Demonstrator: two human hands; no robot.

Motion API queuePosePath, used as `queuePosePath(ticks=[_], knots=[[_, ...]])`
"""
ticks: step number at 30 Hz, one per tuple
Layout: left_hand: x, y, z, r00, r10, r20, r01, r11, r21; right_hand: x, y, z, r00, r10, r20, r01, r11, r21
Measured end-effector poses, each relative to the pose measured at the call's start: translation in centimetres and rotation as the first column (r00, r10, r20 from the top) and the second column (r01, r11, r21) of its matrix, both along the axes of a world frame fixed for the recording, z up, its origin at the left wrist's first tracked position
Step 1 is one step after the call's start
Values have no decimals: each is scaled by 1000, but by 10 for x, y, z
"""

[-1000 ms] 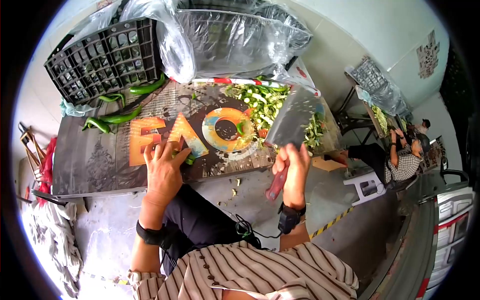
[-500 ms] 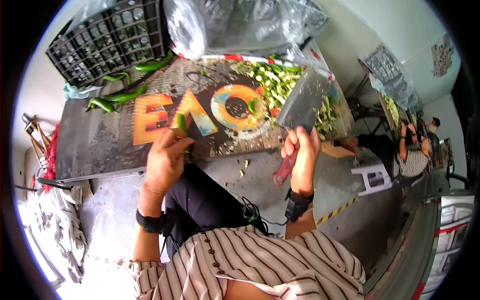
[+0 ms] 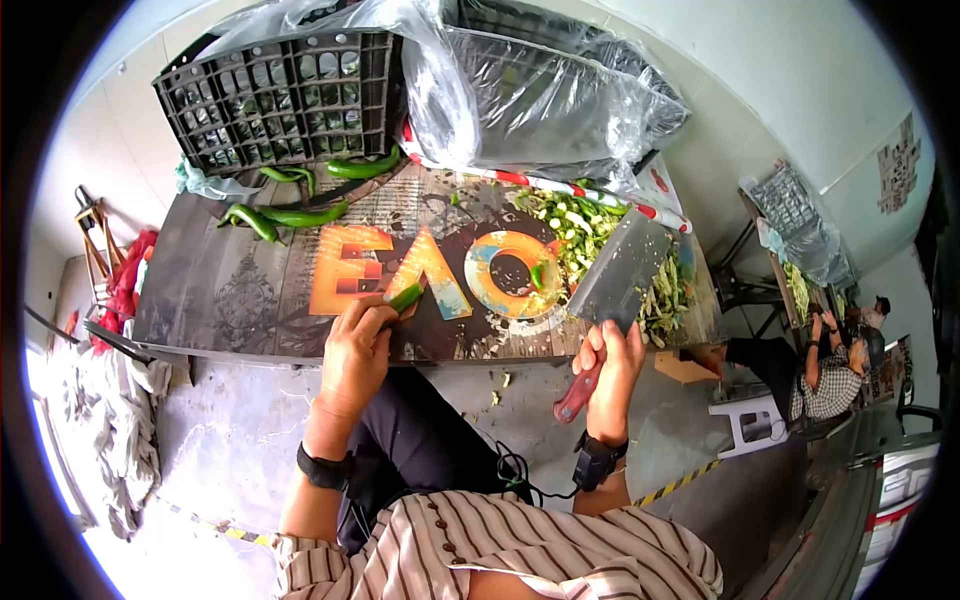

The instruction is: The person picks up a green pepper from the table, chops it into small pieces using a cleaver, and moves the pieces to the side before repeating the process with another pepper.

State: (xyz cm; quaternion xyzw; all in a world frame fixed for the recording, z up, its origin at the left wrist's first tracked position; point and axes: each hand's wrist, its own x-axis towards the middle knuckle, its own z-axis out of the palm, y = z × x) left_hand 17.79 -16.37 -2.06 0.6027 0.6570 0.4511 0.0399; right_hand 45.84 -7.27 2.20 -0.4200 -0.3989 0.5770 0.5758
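Left hand [image 3: 358, 350]: fingers are curled together around a green chili pepper [image 3: 405, 297], just left of the frame centre. The pepper's tip is left projecting up and right past the fingertips. The wrist is laid across the near edge of the printed board [image 3: 245, 290].

Pepper position: it is held low over the orange letters on the board. Contact with the surface cannot be confirmed.

Reason for the hold (judged): the stem end is enclosed and the free end exposed, so the fingers are kept back from the blade side.

Right hand [image 3: 612, 362]: a closed fist is clamped on the red handle of a cleaver [image 3: 620, 272], right of centre. The handle butt is seen below the fist.

Cleaver attitude: the blade is raised clear of the board and tilted up and right, its flat side turned to the camera.

Hands: they are well apart, with a stretch of board between them.

Chopped pepper pile [image 3: 585, 228]: it is heaped on the right part of the board, partly behind the blade. It is judged to be kept on the knife side, away from the whole stock.

Whole peppers [image 3: 300, 214]: they are laid at the board's far left, just beside a black plastic crate [image 3: 280, 100].

Clear plastic bag [image 3: 540, 90]: top centre, behind the pile.

Another person [image 3: 830, 375]: seated at the far right, well apart.
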Motion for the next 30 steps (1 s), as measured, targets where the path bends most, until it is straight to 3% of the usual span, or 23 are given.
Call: queuePosePath(ticks=[4, 9, 13, 26, 30], knots=[[-18, -9, 1, 998, 25, 52, -24, 999, -27, -2, -1, -6, 1000, 10, -22, -11, 1000, -24], [-31, -10, 3, 973, 85, -214, -60, 991, 123, -11, -5, -7, 999, 46, 3, -46, 997, -66], [-24, -9, 0, 942, 204, -265, -170, 975, 143, -17, -8, -8, 994, 103, 35, -101, 994, -43], [-9, 2, -18, 879, 430, -203, -390, 896, 210, -34, -6, 1, 955, 257, 147, -246, 965, -88], [-12, 2, -20, 896, 412, -165, -369, 898, 239, -42, 3, 15, 907, 357, 223, -373, 927, 31]])
